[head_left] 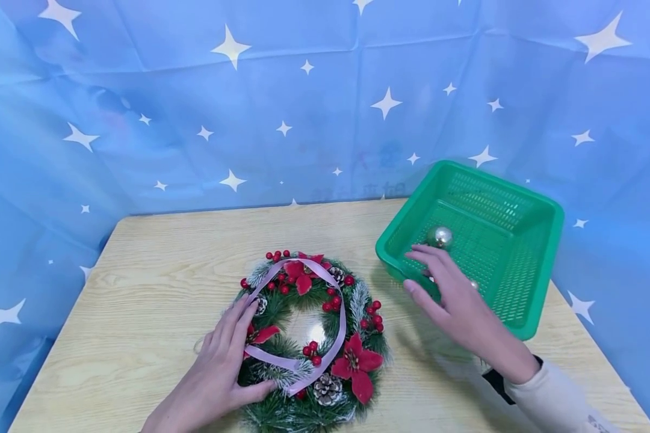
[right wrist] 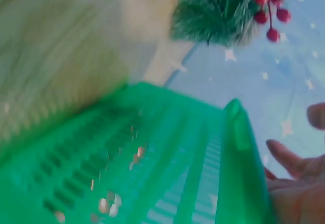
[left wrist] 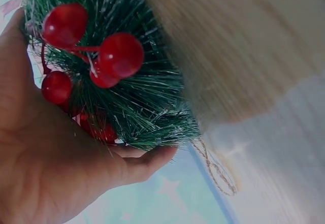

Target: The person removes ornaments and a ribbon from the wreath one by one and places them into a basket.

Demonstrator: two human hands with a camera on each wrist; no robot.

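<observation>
A green Christmas wreath (head_left: 362, 367) lies on the table, dressed with red poinsettias (head_left: 357, 364), red berries (left wrist: 121, 55) and pinecones (head_left: 327, 390). A lilac ribbon (head_left: 340, 319) loops loosely over it. My left hand (head_left: 222, 361) grips the wreath's left side, thumb and fingers bent round the greenery in the left wrist view. Over the near left rim of a green plastic basket (head_left: 544, 270), my right hand (head_left: 457, 304) hovers with fingers spread and holds nothing. Inside the basket is a shiny silver ball (head_left: 440, 236); another small shiny piece shows partly behind the hand.
The wooden table (head_left: 141, 288) stretches left of the wreath, and the basket stands at its right back edge. A blue cloth with white stars (head_left: 325, 108) hangs behind. A twine loop (left wrist: 216, 170) hangs from the wreath's outer edge.
</observation>
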